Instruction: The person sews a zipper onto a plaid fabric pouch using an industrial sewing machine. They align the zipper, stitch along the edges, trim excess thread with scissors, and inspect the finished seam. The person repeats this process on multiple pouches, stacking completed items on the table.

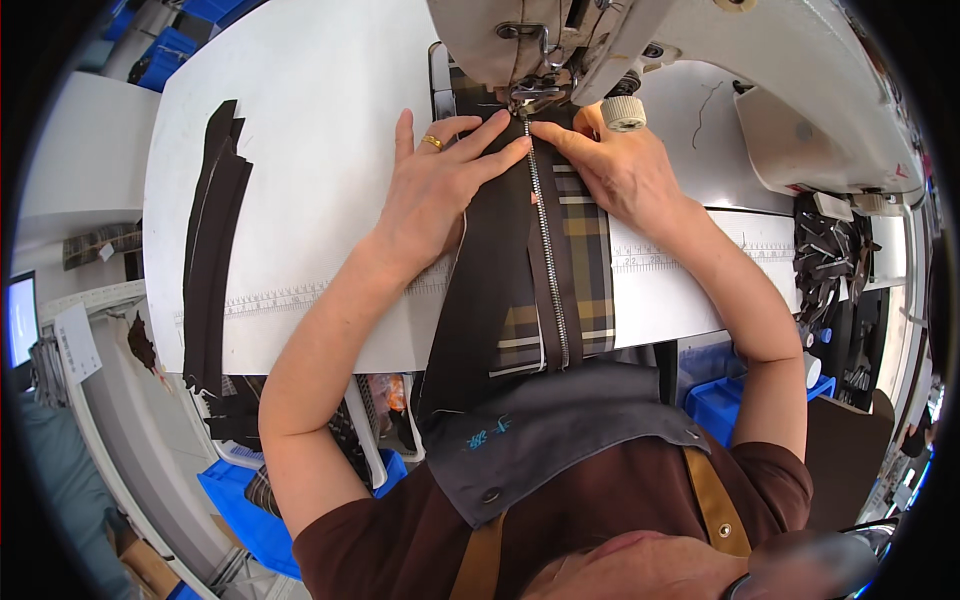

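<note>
A metal zipper (542,215) on dark tape runs lengthwise over plaid cloth (592,250), with its far end under the sewing machine's presser foot (525,104). Left of the zipper lies a long dark fabric strip (470,300), hanging past the table's near edge. My left hand (440,180) rests on this strip, fingers stretched and spread, two fingertips beside the zipper close to the foot. On the other side, my right hand (625,165) lays one digit against the zipper tape. Its other fingers are bent at the work's right edge and partly hidden.
The sewing machine head (600,40) overhangs the far side of the white table (310,120). Folded dark strips (215,250) lie at the left; a bundle of dark pieces (835,245) hangs at the right. Blue bins (245,510) stand below. A printed ruler (290,300) crosses the tabletop.
</note>
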`<state>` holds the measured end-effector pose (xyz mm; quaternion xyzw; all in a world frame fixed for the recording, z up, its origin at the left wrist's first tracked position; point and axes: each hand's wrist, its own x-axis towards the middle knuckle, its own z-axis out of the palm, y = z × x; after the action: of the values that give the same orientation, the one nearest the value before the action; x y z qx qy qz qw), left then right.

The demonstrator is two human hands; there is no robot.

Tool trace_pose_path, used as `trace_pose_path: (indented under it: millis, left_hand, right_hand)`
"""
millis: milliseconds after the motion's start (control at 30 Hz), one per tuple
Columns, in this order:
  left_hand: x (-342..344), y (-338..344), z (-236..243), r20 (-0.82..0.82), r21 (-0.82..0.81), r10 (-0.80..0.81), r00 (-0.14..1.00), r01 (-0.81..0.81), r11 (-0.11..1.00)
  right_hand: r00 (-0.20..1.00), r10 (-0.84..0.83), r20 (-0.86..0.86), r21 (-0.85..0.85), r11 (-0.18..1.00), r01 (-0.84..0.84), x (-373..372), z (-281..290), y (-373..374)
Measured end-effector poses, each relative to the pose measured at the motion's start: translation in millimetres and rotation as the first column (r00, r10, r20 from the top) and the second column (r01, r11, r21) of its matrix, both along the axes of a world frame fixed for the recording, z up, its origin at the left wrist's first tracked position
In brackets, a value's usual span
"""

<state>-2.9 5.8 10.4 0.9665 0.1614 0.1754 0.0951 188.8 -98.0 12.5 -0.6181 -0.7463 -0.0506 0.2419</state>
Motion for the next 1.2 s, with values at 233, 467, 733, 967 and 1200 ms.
trace_pose_path:
  millis: [233,467,733,967,1200]
  left_hand:
    - [0,3,1,-0.016,0.01,0.008,1.0,-0.008,1.0]
    - [0,3,0,-0.005,-0.015,-0.002,1.0,0.002,1.0]
    - [-4,8,0,0.014,0.078,-0.057,0.998,0.056,0.995]
    - [-82,-87,10,-0.086,0.1,-0.274,0.958,0.282,0.954]
    - [-86,-108,-5,0.127,-0.079,-0.05,0.991,0.06,0.995]
  right_hand:
    - [0.998,0.046,-0.035,0.07,0.997,-0.043,2,-1,1]
    - [0.982,-0.075,0.174,-0.021,0.997,0.079,-4,-4,4]
    - [0.982,-0.052,-0.182,0.043,0.997,0.061,-1,9,-16]
    - [0.911,0.236,-0.339,-0.075,0.958,-0.276,-45,5,-134]
    - [0.986,0.147,0.085,0.083,0.985,-0.154,-70,-15,-134]
